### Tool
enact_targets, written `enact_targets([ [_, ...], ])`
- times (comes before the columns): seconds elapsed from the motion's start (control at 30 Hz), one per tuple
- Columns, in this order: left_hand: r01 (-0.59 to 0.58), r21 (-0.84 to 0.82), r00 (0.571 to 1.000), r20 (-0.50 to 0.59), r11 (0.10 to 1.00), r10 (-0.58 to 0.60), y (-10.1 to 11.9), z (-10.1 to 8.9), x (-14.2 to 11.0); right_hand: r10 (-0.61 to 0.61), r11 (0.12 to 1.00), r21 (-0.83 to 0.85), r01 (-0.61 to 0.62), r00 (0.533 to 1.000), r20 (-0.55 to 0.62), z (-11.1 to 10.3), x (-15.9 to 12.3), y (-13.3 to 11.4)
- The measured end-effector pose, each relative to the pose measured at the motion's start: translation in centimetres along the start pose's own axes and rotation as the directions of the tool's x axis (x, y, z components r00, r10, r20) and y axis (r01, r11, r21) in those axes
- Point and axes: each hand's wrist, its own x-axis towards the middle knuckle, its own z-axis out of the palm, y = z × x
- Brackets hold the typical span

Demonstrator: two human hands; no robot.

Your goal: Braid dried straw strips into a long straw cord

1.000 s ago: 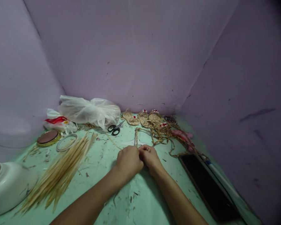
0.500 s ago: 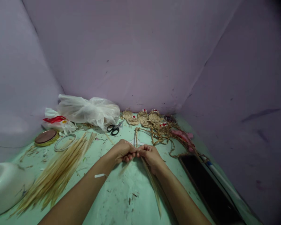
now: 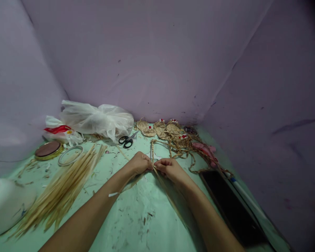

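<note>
My left hand (image 3: 141,163) and my right hand (image 3: 169,167) meet near the middle, fingers closed on the near end of a braided straw cord (image 3: 152,151). Loose straw strands (image 3: 170,197) trail from the grip toward me beneath my right forearm, and another strand runs back under my left wrist. From the hands the cord goes straight away from me, then bends right into a tangle of braid (image 3: 177,153). Exactly how the strands cross between the fingertips is too small to make out.
A bundle of loose straw (image 3: 60,190) lies left, near a metal ring (image 3: 70,156), a round tin (image 3: 48,149) and a white pot (image 3: 9,206). Scissors (image 3: 127,140), a plastic bag (image 3: 99,120) and woven pieces with red beads (image 3: 161,131) sit behind. A black slab (image 3: 232,206) lies right.
My left hand has turned, back upward, with its fingers curled in more. A strand now stretches back under my left wrist. The view has shifted slightly.
</note>
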Motion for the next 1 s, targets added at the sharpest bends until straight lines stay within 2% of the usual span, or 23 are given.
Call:
enact_targets([
  [0.2, 0.013, 0.01, 1.0, 0.013, 1.0, -0.014, 0.3, -0.1, -0.3, 0.16, 0.979, 0.132, -0.153, 0.986, -0.042, 0.2, -0.2, -0.8],
  [0.43, -0.021, -0.029, 0.999, 0.036, 0.999, 0.022, -0.3, -0.2, 0.0, 0.12, 0.972, 0.217, -0.091, 0.985, -0.125, 0.0, 0.2, -0.4],
  [0.63, -0.001, -0.023, 0.999, 0.048, 1.0, 0.003, -0.1, -0.2, -0.2, 0.098, 0.985, 0.156, -0.078, 0.987, -0.125, 0.5, -0.1, -0.8],
  [0.77, -0.013, -0.009, 0.999, 0.031, 1.0, 0.013, -0.1, -0.1, -0.2, 0.139, 0.987, 0.086, -0.135, 0.989, -0.044, 0.4, -0.8, -1.2],
  [0.87, -0.011, -0.013, 0.999, 0.031, 1.0, 0.011, -0.1, -0.1, -0.2, 0.116, 0.993, 0.032, -0.117, 0.993, 0.015, 0.1, -1.1, -1.2],
  [1.0, -0.016, -0.001, 0.999, 0.037, 1.0, 0.017, -0.2, 0.0, -0.2, 0.067, 0.991, -0.117, -0.069, 0.998, -0.019, -0.3, -1.0, -1.0],
])
